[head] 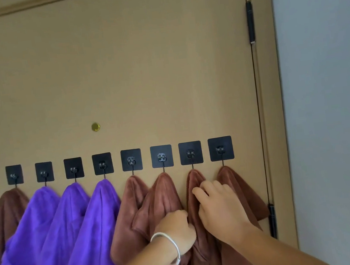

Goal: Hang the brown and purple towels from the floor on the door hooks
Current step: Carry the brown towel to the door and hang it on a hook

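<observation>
All eight hooks look loaded, so this is tidy-up: left hand point(177, 229) grips the seventh brown towel point(200, 228); right hand's fingers point(201, 193) rest uncurled on it. Next I'd smooth the folds.

Brown towels point(162, 202), purple towels point(48, 225)

eight hooks point(131, 160), five brown towels point(166, 197), three purple towels point(45, 214)
</observation>
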Motion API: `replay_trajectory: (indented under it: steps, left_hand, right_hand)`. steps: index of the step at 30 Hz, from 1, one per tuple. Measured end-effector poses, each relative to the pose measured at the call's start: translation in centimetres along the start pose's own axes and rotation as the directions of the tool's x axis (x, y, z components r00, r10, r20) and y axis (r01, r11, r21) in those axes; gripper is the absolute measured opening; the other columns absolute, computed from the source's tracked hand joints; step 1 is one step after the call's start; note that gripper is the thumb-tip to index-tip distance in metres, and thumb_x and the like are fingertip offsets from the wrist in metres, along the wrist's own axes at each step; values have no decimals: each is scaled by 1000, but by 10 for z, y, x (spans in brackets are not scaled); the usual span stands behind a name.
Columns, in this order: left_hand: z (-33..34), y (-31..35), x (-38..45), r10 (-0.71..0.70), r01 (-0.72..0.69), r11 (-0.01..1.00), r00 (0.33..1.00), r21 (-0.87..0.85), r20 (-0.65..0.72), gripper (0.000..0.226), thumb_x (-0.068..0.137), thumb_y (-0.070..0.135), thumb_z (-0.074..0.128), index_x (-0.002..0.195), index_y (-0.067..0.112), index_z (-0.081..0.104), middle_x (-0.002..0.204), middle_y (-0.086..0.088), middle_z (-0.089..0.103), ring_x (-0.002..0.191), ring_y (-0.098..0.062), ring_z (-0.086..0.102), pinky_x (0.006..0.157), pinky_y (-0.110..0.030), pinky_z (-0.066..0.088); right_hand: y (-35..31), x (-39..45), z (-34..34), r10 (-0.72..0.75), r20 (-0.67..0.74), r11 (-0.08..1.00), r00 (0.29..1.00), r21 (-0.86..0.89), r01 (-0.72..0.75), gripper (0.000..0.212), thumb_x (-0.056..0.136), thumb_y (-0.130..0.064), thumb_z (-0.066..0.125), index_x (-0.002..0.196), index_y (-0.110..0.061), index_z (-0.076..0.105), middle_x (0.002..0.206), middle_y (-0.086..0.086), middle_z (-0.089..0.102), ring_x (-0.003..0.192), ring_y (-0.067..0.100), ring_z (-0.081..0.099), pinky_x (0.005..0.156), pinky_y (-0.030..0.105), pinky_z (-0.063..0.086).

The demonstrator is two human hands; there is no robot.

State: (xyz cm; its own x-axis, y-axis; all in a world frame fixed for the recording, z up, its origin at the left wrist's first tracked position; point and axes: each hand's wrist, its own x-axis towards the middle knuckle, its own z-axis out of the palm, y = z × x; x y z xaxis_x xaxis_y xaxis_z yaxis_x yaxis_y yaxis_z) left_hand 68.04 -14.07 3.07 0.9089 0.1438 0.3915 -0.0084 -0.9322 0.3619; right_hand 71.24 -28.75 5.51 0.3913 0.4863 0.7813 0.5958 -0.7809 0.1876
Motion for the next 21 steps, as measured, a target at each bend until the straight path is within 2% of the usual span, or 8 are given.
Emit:
replay_trajectory:
  steps: [2, 4, 6, 8, 10, 15, 19, 21]
  left_hand:
    - [-23, -11, -10, 75, -57, 993, 981, 101, -179, 23, 83, 32, 41, 92, 26, 61, 92, 7, 67, 92, -19, 63, 79, -33, 51]
    - [-41, -28, -19, 125, -106, 992, 919, 71, -374, 26, 87, 30, 47, 109, 32, 60, 107, 12, 61, 100, -14, 59, 84, -34, 50]
    - [-51, -50, -24, 99, -103, 995, 890, 16, -446, 38, 90, 26, 52, 128, 27, 51, 125, 8, 50, 112, -14, 52, 92, -35, 47]
    - [-50, -72, -28, -6, -22, 997, 929, -73, -370, 53, 91, 24, 54, 142, 20, 39, 140, 3, 40, 125, -17, 45, 101, -33, 41]
    - [-39, -86, -32, -64, 53, 997, 972, -51, -224, 62, 93, 29, 52, 148, 17, 27, 148, 1, 32, 134, -17, 38, 107, -31, 36]
    - [-8, -88, -30, -57, 68, 995, 989, 76, -135, 65, 90, 27, 47, 150, 19, 22, 144, -1, 32, 126, -23, 46, 104, -33, 39]
    - [10, -72, -19, 6, -30, 961, 996, -275, -88, 63, 84, 7, 45, 144, 22, 36, 134, -1, 50, 110, -15, 57, 99, -25, 43]
    - [13, -77, -19, 3, -13, 914, 1000, -404, -27, 67, 84, 5, 44, 147, 27, 32, 139, 3, 49, 116, -8, 54, 103, -21, 40]
  right_hand:
    - [-6, 3, 6, -75, -53, 997, 996, 29, 76, 25, 73, -18, 61, 98, -21, 64, 95, 0, 61, 90, 25, 58, 76, 37, 49]
    - [-15, 7, 13, -137, -102, 988, 985, 61, 144, 27, 75, -19, 60, 102, -18, 66, 99, 2, 62, 100, 27, 57, 87, 40, 49]
    - [-25, 9, 19, -166, -133, 978, 977, 106, 181, 30, 76, -17, 63, 106, -16, 67, 102, 3, 62, 104, 27, 57, 98, 42, 45]
    - [-36, 8, 26, -186, -123, 970, 975, 137, 202, 32, 77, -19, 64, 109, -16, 67, 106, 4, 62, 107, 28, 57, 104, 43, 41]
    - [-45, 4, 31, -229, -54, 964, 972, 124, 234, 38, 78, -24, 63, 115, -18, 65, 115, 6, 62, 113, 28, 56, 107, 45, 39]
    - [-61, -1, 33, -258, 125, 966, 958, 23, 257, 49, 75, -33, 64, 123, -23, 63, 128, 8, 60, 121, 29, 55, 105, 49, 41]
    - [-66, 3, 31, -216, 151, 973, 965, -55, 226, 52, 67, -28, 72, 119, -22, 66, 124, 7, 63, 117, 28, 59, 102, 46, 44]
    - [-68, 4, 30, -201, 171, 972, 965, -89, 218, 55, 64, -24, 75, 118, -22, 67, 123, 7, 64, 117, 28, 60, 100, 45, 46]
